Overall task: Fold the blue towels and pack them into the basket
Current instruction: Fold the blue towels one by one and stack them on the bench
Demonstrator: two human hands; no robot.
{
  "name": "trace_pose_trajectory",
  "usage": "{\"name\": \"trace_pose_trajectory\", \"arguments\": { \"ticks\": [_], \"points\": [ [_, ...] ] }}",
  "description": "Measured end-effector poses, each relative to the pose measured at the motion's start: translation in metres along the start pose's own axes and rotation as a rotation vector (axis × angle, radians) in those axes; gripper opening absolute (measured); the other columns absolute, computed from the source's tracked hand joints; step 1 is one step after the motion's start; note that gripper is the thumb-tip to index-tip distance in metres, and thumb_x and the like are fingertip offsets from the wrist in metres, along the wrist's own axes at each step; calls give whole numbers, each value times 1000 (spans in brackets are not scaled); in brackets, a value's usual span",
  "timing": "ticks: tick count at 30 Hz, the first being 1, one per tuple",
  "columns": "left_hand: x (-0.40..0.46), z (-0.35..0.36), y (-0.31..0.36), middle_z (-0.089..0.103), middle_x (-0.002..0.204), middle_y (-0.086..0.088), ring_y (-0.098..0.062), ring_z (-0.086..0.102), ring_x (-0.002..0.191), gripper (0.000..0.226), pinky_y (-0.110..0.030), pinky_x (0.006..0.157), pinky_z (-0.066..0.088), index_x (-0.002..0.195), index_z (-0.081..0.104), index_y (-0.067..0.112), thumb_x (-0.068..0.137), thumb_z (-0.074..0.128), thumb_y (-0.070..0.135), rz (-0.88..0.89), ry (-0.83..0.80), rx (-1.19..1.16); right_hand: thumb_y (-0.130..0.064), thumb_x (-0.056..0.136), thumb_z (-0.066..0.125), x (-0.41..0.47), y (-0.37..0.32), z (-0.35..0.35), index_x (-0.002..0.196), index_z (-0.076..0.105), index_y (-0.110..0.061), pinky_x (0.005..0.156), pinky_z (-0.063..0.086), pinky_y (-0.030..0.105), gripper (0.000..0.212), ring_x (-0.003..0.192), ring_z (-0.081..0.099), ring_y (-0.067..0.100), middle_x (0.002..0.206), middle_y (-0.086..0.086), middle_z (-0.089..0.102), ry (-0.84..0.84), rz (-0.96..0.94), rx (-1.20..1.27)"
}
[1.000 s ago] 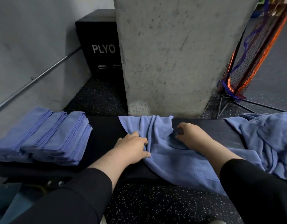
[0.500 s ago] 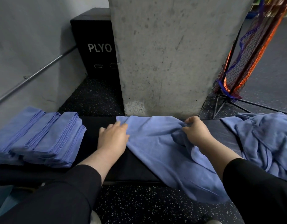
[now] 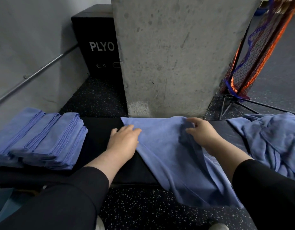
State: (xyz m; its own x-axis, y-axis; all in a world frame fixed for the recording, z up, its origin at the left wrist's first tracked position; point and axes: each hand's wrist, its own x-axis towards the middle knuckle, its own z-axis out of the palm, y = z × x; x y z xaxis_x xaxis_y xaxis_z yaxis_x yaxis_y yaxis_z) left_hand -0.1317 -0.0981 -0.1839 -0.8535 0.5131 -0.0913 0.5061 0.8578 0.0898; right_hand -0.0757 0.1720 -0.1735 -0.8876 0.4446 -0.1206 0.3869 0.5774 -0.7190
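Blue towel [image 3: 168,155] lies spread across the middle of a black bench [image 3: 100,138], its far edge running along the bench's back edge at the foot of a grey concrete pillar [image 3: 176,55], and its near part spilling off the front edge toward 5 o'clock, hanging over the speckled floor [image 3: 143,211]. At the towel's 9 o'clock edge the left hand [image 3: 123,141] rests flat, palm down, fingers stretched out loosely; the fingertips lie on the cloth near its far left corner and the palm sits on bare bench beside it, gripping nothing. At the towel's 2 o'clock side the right hand [image 3: 201,133] is curled, thumb and fingers partly parted around a raised bunch of the fabric near the far edge; whether the cloth is actually pinched I cannot tell. Both forearms wear black sleeves. A stack of folded towels [image 3: 42,138] sits at the bench's 9 o'clock end, well apart from the left hand. A heap of unfolded towels [image 3: 273,138] lies at 3 o'clock, near the right forearm. Behind, at 11 o'clock, stands a black box [image 3: 97,47] marked PLYO.
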Motion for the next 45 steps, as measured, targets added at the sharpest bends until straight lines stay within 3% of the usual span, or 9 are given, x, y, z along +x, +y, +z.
{"name": "trace_pose_trajectory", "arguments": {
  "ticks": [5, 12, 15, 19, 27, 32, 35, 40, 45],
  "points": [
    [-1, 1, 11, 47, 127, 22, -1, 40, 122, 33, -29, 101, 28, 121, 63, 38, 89, 68, 49, 341, -185, -170, -9, 86, 57, -2, 8, 0, 120, 55, -26, 56, 45, 31, 37, 69, 59, 21, 84, 3, 65, -108, 44, -213],
    [3, -6, 3, 57, 101, 8, -16, 54, 105, 12, -35, 87, 35, 91, 57, 27, 93, 63, 37, 238, 24, -84, -3, 87, 49, 8, 12, -3, 71, 66, -24, 58, 40, 27, 31, 72, 60, 26, 75, 4, 66, 88, 45, -85],
    [4, -17, -22, 60, 108, 6, -23, 57, 108, 8, -37, 87, 38, 94, 61, 28, 92, 62, 20, 6, 156, -35, -7, 88, 53, 12, 13, -9, 95, 76, -22, 78, 48, 29, 29, 92, 66, 28, 100, 9, 74, 163, 35, -66],
    [3, -20, -30, 52, 134, 9, -18, 47, 126, 30, -37, 100, 35, 108, 68, 31, 96, 48, 12, -67, -33, -38, -12, 90, 65, 8, 17, -8, 122, 68, -11, 76, 50, 33, 32, 83, 61, 24, 90, 3, 66, -42, 14, -143],
    [3, -10, 0, 48, 134, 7, -18, 44, 125, 39, -42, 102, 36, 129, 60, 29, 98, 55, 51, -66, -135, -65, 0, 80, 57, 4, 12, 4, 105, 68, -3, 74, 42, 31, 27, 99, 59, 35, 111, 15, 55, -75, -104, -360],
    [8, -5, 4, 20, 165, -4, -25, 26, 147, 60, -51, 111, 31, 152, 33, 11, 104, 42, 48, -156, -235, -75, -13, 88, 53, 4, 9, 2, 149, 40, -5, 113, 29, 28, 63, 143, 36, 28, 156, 15, 35, -57, -72, -189],
    [6, -7, 3, 35, 158, -5, -25, 35, 144, 66, -52, 109, 34, 151, 35, 16, 101, 41, 58, -273, -157, -124, -22, 87, 62, -2, 6, 1, 150, 32, -11, 100, 41, 40, 70, 131, 45, 36, 147, 17, 40, -51, 26, -223],
    [6, -16, 9, 61, 114, 2, -24, 60, 105, 54, -38, 81, 49, 123, 51, 22, 90, 57, 64, -318, -122, -135, -13, 87, 60, -2, -2, -4, 100, 57, -8, 71, 41, 32, 14, 102, 63, 35, 105, 16, 66, -182, 63, -490],
    [12, -9, 21, 59, 107, -1, -23, 53, 90, 20, -35, 72, 47, 116, 52, 23, 98, 45, 20, -234, -161, -189, -9, 87, 52, 4, 10, 1, 101, 61, -18, 70, 39, 31, 19, 96, 60, 31, 100, 6, 64, -30, -6, -260]
  ]
}}
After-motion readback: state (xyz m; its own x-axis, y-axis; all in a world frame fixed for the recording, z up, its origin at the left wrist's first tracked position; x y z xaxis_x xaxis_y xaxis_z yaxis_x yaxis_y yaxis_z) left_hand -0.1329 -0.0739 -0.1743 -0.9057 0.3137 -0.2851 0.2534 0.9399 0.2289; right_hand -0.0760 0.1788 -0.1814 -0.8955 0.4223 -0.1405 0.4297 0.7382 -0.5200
